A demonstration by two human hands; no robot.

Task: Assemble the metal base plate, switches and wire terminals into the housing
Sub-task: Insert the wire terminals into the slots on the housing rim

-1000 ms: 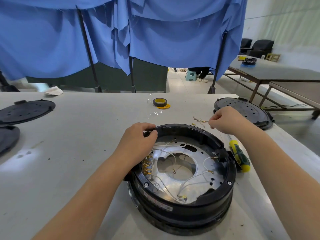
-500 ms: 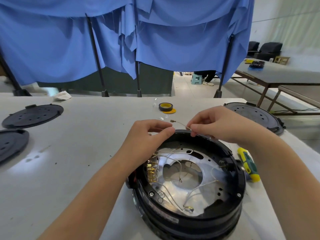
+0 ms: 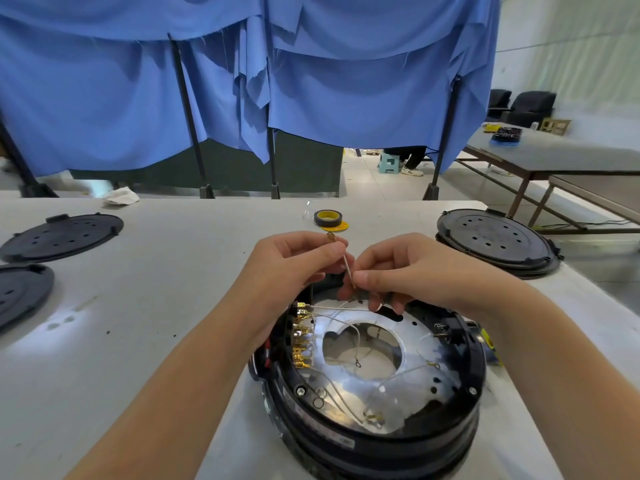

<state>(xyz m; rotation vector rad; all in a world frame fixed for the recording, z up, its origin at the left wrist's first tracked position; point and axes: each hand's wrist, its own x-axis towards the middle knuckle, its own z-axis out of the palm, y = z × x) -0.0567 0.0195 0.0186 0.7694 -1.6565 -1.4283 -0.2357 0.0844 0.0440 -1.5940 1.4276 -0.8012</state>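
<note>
Both hands meet above the far rim of the round black plastic housing [image 3: 374, 441], which sits on the matte grey table [image 3: 156, 306]. The left hand [image 3: 291, 268] pinches a thin white wire [image 3: 348, 266] below its flat brass terminal [image 3: 330, 236]; the right hand [image 3: 408, 268] pinches the wire's lower end. Inside the housing lies a shiny perforated metal base plate [image 3: 415, 344], with a row of brass terminals [image 3: 300, 341] along its left wall.

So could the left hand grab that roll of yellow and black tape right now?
Probably not straight away. The left hand is pinching the thin white wire with its brass terminal. The roll of yellow and black tape lies just beyond with nothing between, so it would be easy after letting go.
</note>
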